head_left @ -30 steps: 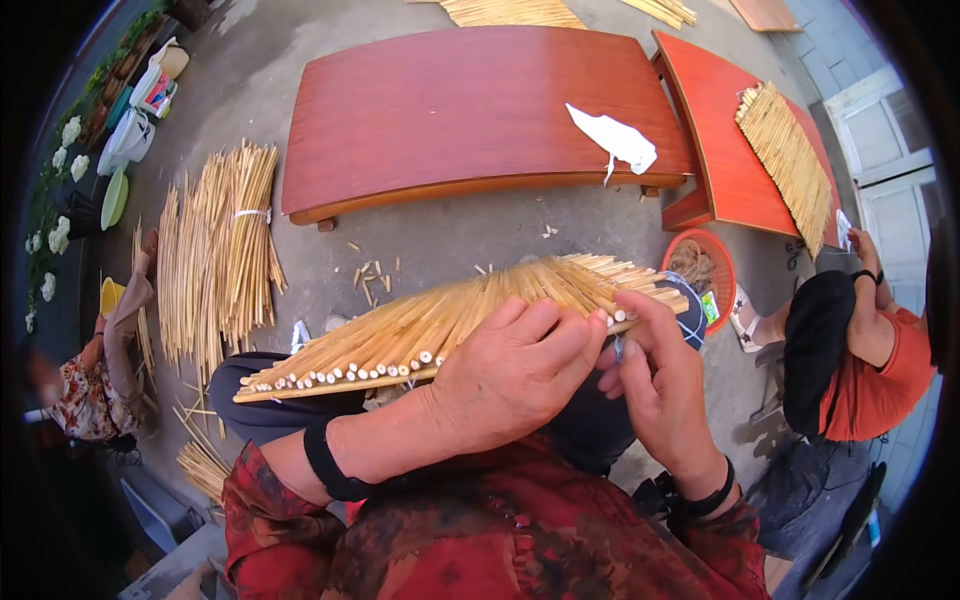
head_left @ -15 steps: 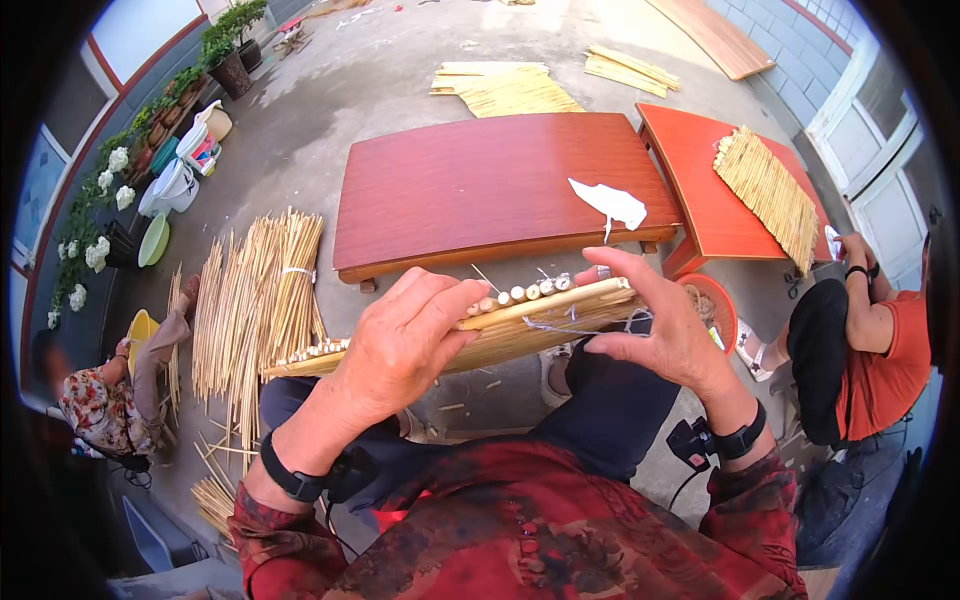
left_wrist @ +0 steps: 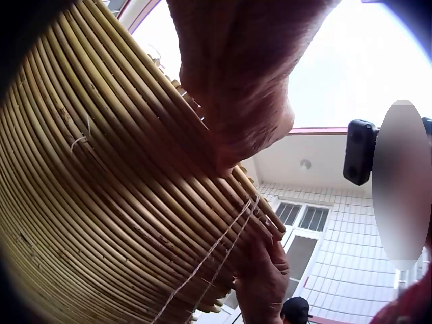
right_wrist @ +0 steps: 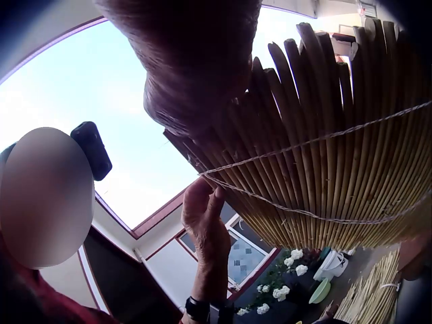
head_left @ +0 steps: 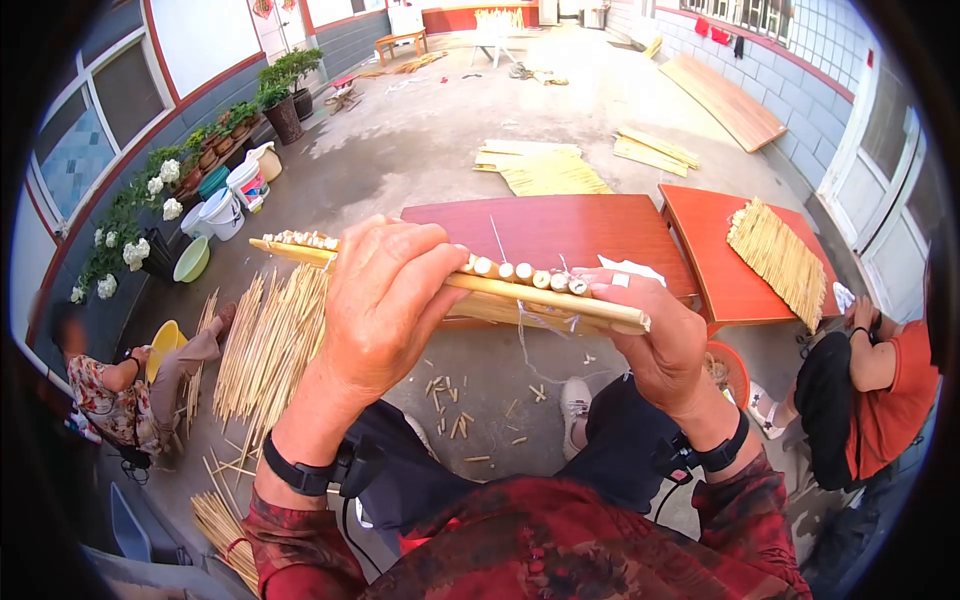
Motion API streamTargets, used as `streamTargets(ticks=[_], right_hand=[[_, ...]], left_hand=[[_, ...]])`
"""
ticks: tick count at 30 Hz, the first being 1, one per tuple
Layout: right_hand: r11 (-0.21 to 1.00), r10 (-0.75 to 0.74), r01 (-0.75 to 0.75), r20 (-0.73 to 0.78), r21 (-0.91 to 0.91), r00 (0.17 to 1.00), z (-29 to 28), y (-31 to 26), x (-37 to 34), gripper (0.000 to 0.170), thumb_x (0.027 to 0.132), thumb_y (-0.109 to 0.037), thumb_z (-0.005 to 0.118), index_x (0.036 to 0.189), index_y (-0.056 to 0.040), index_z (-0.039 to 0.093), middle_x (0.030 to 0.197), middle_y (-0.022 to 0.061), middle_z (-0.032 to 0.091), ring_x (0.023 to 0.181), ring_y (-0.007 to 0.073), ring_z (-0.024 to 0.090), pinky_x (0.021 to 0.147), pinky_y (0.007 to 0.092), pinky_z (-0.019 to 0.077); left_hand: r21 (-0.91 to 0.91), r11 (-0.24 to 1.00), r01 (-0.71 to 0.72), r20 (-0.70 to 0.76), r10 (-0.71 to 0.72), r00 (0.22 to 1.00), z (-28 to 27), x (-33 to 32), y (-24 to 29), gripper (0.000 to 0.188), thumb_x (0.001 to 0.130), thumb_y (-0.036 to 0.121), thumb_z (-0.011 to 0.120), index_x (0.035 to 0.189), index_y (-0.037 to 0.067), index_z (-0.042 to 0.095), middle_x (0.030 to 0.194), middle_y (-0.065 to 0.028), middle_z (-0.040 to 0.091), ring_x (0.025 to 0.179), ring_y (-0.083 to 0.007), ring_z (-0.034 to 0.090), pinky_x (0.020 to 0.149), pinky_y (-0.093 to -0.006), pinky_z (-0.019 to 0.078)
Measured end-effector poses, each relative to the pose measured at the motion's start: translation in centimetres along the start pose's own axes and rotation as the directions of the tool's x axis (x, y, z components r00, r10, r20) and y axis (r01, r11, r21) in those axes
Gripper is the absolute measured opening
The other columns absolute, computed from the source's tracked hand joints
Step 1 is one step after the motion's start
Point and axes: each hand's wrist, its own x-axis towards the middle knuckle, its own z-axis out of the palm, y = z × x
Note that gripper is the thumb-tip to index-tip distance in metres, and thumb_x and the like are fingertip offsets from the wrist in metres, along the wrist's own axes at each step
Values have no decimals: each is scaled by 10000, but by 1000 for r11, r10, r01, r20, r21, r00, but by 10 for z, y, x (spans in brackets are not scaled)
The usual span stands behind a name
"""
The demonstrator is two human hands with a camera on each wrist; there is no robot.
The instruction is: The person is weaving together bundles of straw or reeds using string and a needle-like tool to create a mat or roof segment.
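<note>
A mat of straight straw-coloured stalks (head_left: 560, 299) is held up in front of the chest, its near edge toward me. My left hand (head_left: 385, 300) grips that edge left of its middle, thumb below. Toward the right end, my right hand (head_left: 660, 335) pinches the mat by its corner. From beneath, the left wrist view shows the stalks (left_wrist: 128, 155) packed side by side, with thin string (left_wrist: 216, 244) across them. The right wrist view shows two string lines (right_wrist: 324, 138) crossing the underside and uneven stalk ends. A loose thread dangles below the mat in the head view.
A low dark-red table (head_left: 560, 225) stands ahead, beside an orange-red table (head_left: 690, 240) bearing another stalk mat (head_left: 780, 262). Loose stalks (head_left: 270, 360) lie at left; cut bits (head_left: 455, 405) litter the floor. People sit at left (head_left: 110, 390) and right (head_left: 880, 370).
The mat has risen from the lap and tilted edge-on. My left hand has shifted left along its edge; my right hand, spread open half a second ago, now closes on the corner. The head view has tipped up.
</note>
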Motion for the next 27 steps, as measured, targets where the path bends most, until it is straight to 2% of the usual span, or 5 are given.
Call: streamTargets(ticks=[8, 12, 15, 19, 27], right_hand=[[950, -297, 304, 91, -76, 951, 39, 33, -16, 314, 768, -5, 566, 1076, 58, 577, 1069, 182, 592, 1056, 319, 578, 901, 428, 484], [956, -253, 281, 254, -80, 934, 75, 55, -57, 319, 769, -79, 550, 1063, 38, 592, 1099, 177, 589, 1066, 306, 577, 909, 438, 478], [966, -207, 245, 319, -81, 925, 96, 54, -93, 319, 752, -89, 557, 1051, 14, 602, 1084, 165, 595, 1080, 306, 571, 922, 438, 470], [992, -109, 123, 383, -12, 917, 109, 47, -126, 315, 783, -64, 549, 1088, 5, 582, 1122, 175, 564, 1094, 349, 549, 931, 466, 453], [998, 48, -63, 469, 17, 882, 122, 42, -153, 376, 727, -66, 579, 1098, -19, 548, 1094, 157, 524, 1104, 341, 519, 928, 436, 445]], left_hand=[[99, 919, 382, -93, -374, 923, 41, -70, -3, 578, 538, -18, 762, 1069, 56, 547, 1119, -136, 473, 1078, -316, 466, 938, -412, 386], [0, 688, 726, 11, -726, 688, 88, -131, 0, 646, 602, -32, 746, 1181, 58, 474, 1094, -133, 438, 1013, -291, 498, 890, -361, 421], [-198, 141, 970, 303, -932, 198, 110, -175, 12, 635, 743, -50, 636, 1301, 31, 345, 1170, -161, 415, 900, -215, 570, 745, -308, 504], [-655, -371, 659, 472, -881, -28, 115, -199, 31, 639, 831, -61, 485, 1402, 12, 206, 1300, -215, 411, 1011, -271, 587, 765, -322, 537], [-657, -681, 323, 673, -723, -154, 110, -205, 38, 450, 856, 6, 541, 1255, -121, 375, 1207, -183, 526, 1098, -259, 547, 938, -348, 454]])
